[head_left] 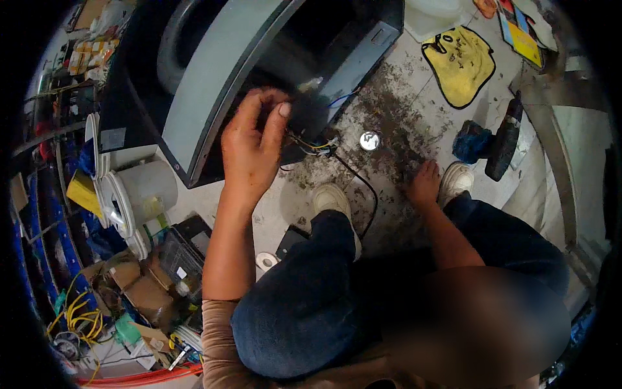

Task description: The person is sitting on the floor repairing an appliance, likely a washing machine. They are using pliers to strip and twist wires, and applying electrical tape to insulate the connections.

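My left hand (251,144) is raised at the edge of a large dark appliance housing (220,71) with a grey panel. Its thumb and fingers curl together in a loose pinch, and whatever lies between them is hidden. Beyond the fingertips, the inside of the housing is dark, with a small pale spot. Several thin wires (314,148) hang from the housing near this hand, and a black cable (369,185) runs along the floor. Low beside my right shoe (457,178), my right hand (424,187) points down at the dirty floor, its fingertips partly hidden.
Dark debris (395,104) covers the floor around a round shiny disc (370,141). A yellow cloth (460,65) lies at the far right, near a black-and-blue power tool (499,139). White buckets (139,194), cardboard (139,282) and yellow cables (84,318) crowd the left.
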Demonstrator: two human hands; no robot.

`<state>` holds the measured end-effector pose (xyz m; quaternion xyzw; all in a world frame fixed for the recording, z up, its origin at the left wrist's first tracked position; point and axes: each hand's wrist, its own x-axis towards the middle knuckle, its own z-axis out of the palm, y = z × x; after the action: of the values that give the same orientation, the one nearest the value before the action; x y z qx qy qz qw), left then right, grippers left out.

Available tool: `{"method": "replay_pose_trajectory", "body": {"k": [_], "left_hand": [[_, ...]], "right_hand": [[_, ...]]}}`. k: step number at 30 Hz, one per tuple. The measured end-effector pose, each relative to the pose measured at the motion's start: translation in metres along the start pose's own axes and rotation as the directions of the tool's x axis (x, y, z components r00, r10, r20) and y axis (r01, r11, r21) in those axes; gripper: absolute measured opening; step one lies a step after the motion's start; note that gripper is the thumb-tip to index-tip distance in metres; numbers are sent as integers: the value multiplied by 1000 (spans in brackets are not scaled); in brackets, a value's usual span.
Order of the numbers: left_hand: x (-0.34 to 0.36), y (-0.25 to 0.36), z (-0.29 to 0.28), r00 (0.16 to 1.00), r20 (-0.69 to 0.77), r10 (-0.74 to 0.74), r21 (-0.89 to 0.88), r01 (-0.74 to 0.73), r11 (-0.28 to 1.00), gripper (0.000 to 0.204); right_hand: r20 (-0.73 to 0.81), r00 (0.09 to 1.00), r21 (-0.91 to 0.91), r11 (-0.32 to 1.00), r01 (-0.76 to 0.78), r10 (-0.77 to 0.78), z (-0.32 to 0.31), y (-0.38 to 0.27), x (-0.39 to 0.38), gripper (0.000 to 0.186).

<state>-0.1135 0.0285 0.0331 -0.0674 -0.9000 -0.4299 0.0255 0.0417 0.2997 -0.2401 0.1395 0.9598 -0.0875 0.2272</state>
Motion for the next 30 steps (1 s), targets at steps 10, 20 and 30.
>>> {"method": "replay_pose_trajectory", "body": {"k": [10,20,30], "left_hand": [[2,-5,13,996,-3,94,-56,-94,994,11],[3,2,11,1000,-16,24,-64,-25,998,11],[3,7,5,959,189,213,276,-260,925,10]], "right_hand": [[-5,999,350,936,-35,39,-12,2,15,65],[98,832,991,-21,-130,-546,-199,-103,-33,47],[46,865,953,281,112,-499,-189,-137,-55,50]]}}
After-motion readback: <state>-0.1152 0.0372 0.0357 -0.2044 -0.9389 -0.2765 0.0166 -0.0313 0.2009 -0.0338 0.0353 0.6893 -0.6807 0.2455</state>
